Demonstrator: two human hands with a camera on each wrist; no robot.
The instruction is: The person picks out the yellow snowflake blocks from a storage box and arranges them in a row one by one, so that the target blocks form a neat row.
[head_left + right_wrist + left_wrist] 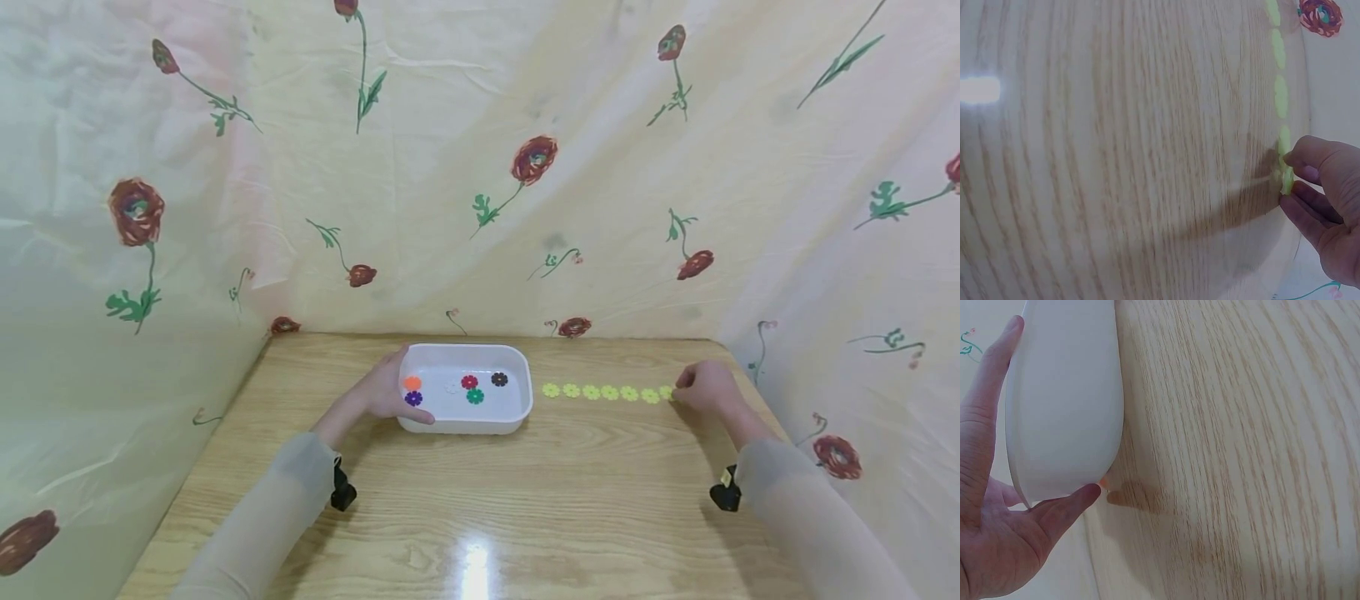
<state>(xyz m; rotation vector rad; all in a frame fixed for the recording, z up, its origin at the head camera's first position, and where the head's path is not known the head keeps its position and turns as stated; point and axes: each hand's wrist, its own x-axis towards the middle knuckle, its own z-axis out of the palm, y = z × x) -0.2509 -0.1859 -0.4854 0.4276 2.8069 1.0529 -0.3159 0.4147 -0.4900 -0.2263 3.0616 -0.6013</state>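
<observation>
A white plastic tub (465,427) stands near the back of the table, with my left hand (384,390) gripping its left end. In the left wrist view, the fingers and thumb of the left hand (1007,519) spread around the end of the tub (1066,406). To the right of the tub runs a row of yellow-green flower-shaped discs (609,392). At the row's right end my right hand (708,387) pinches a yellow-green flower disc (1287,181) between thumb and fingertips, close against the table.
Inside the tub lie single flower discs: orange (412,382), purple (413,399), white (452,388), red (469,382), green (475,397) and dark brown (499,379). Floral cloth (450,167) hangs behind and beside the wooden table (570,500).
</observation>
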